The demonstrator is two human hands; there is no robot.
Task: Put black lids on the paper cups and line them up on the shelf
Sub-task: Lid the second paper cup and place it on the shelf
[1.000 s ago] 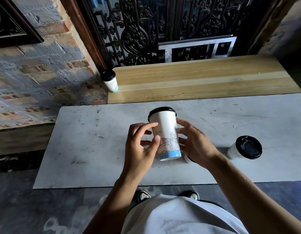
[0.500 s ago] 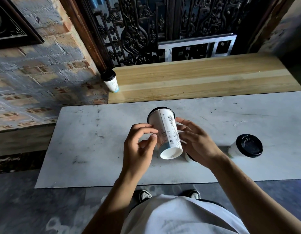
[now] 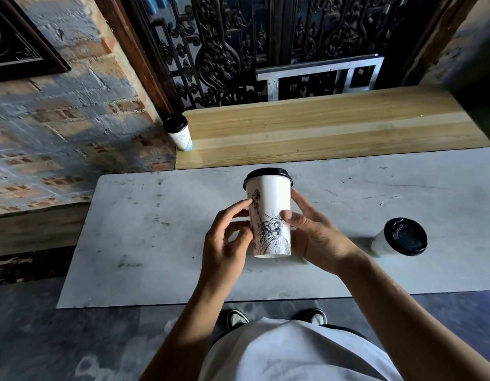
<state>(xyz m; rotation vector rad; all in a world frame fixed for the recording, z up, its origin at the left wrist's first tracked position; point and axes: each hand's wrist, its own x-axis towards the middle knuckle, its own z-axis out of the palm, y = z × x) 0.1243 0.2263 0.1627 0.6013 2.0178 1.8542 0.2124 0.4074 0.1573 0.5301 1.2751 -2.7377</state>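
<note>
A tall white paper cup (image 3: 271, 213) with a black lid and a Statue of Liberty drawing is held upright above the grey marble table (image 3: 161, 243). My right hand (image 3: 318, 237) grips its right side, thumb on the front. My left hand (image 3: 227, 243) touches its left side with its fingertips. A second lidded cup (image 3: 400, 239) stands on the table at the right. A third lidded cup (image 3: 179, 133) stands at the left end of the wooden shelf (image 3: 334, 133) behind the table.
A brick wall rises on the left, and a dark ornate metal gate (image 3: 238, 45) with a silver frame stands behind the shelf. My shoes (image 3: 238, 318) show below the table's near edge on the grey floor.
The cup was turned in my hands from tilted, with its base toward me, back to upright, and it now shows the statue drawing. Both hands stayed around it.
</note>
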